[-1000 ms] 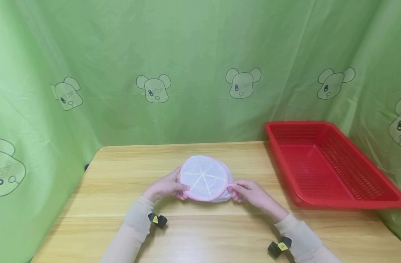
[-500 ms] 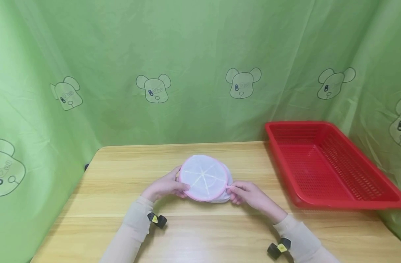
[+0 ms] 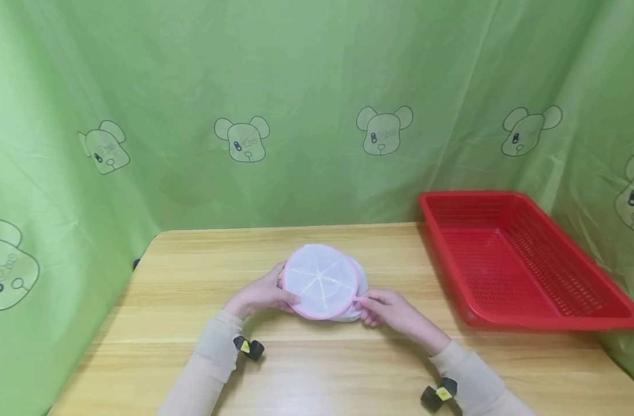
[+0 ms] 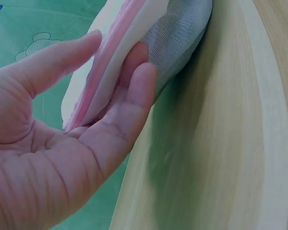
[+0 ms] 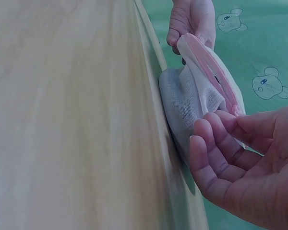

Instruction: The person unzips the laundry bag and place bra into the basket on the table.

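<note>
Over at the right of the frame there's a red slotted basket (image 3: 511, 271), a wood-grained table (image 3: 322, 367) spans the bottom, and green curtain (image 3: 317, 190) with outlined bear heads (image 3: 383, 133) fills the top.

Your mesh bag (image 3: 319, 281) is showing a white face with pale radiating spokes and pink edging, while your beige sleeves (image 3: 216, 344) are carrying black wrist cameras (image 3: 256, 351) with yellow patches (image 3: 444, 393). Your red basket (image 3: 551, 322) and yellowish, wood-grained worktop (image 3: 343, 370) are standing out against a green curtain (image 3: 306, 69) that is repeating dark-outlined bear heads (image 3: 382, 136).
</note>
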Available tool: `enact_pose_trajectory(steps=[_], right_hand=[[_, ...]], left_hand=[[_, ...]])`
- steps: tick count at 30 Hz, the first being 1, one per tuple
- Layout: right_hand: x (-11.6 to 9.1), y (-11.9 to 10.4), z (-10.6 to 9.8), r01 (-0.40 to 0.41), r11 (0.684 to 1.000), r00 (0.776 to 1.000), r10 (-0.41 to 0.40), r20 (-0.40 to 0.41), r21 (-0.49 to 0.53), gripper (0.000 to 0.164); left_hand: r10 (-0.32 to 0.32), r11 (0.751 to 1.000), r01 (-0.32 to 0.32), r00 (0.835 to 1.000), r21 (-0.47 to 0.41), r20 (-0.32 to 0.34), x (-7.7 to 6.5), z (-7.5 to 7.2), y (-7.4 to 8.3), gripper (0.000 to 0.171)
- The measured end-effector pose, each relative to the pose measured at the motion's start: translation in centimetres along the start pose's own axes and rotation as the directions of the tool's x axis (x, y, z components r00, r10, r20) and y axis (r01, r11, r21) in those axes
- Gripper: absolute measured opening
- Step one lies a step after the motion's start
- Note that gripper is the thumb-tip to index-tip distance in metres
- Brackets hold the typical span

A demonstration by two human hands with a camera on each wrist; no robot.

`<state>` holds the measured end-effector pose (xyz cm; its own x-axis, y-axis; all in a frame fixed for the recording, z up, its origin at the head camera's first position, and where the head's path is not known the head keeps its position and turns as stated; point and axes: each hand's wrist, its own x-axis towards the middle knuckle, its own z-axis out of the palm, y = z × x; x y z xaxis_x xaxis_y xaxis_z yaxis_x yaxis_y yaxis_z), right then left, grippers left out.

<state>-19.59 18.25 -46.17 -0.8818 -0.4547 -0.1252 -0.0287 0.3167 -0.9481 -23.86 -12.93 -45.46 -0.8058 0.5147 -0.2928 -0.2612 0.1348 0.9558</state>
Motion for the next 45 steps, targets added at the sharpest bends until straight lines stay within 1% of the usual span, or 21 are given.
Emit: enact_pose_trajectory(steps=[6, 13, 19, 25, 31, 37, 45], right_hand=[[0.0, 0.0, 0.3, 0.004, 1.000, 1.000, -0.004, 0.013, -0.008, 0.031], [0.0, 0.1, 0.6, 0.003, 1.000, 1.000, -0.003, 0.018, -0.022, 0.030], [-0.1, -0.1, 0.9, -0.010, 1.000, 1.000, 0.010, 0.025, -0.016, 0.030], [-0.1, -0.1, 1.2, 0.000, 1.000, 1.000, 0.001, 0.031, -0.022, 0.030], [0.0, 0.1, 1.3, 0.002, 1.000, 0.999, -0.001, 0.040, -0.028, 0.031], [0.0, 0.2, 1.3, 0.012, 0.999, 0.999, -0.010, 0.047, -0.042, 0.031], [0.0, 0.2, 1.3, 0.018, 0.999, 0.999, -0.016, 0.050, -0.046, 0.031]], left_hand=[[0.001, 1.000, -0.001, 1.000, -0.015, -0.008, -0.1, 0.1, 0.1, 0.099], [0.006, 1.000, -0.006, 1.000, -0.005, -0.014, 0.0, 0.1, -0.1, 0.094], [0.015, 1.000, -0.015, 1.000, 0.001, 0.003, 0.1, 0.0, -0.1, 0.091], [0.032, 0.999, -0.032, 0.999, 0.012, 0.024, 0.2, -0.2, -0.2, 0.087], [0.030, 0.999, -0.031, 0.999, 0.029, 0.033, 0.0, -0.1, -0.2, 0.080], [0.021, 0.999, -0.022, 0.999, 0.040, 0.032, 0.0, 0.0, -0.1, 0.076], [0.017, 0.998, -0.018, 1.000, 0.068, 0.014, -0.1, 0.1, -0.2, 0.072]])
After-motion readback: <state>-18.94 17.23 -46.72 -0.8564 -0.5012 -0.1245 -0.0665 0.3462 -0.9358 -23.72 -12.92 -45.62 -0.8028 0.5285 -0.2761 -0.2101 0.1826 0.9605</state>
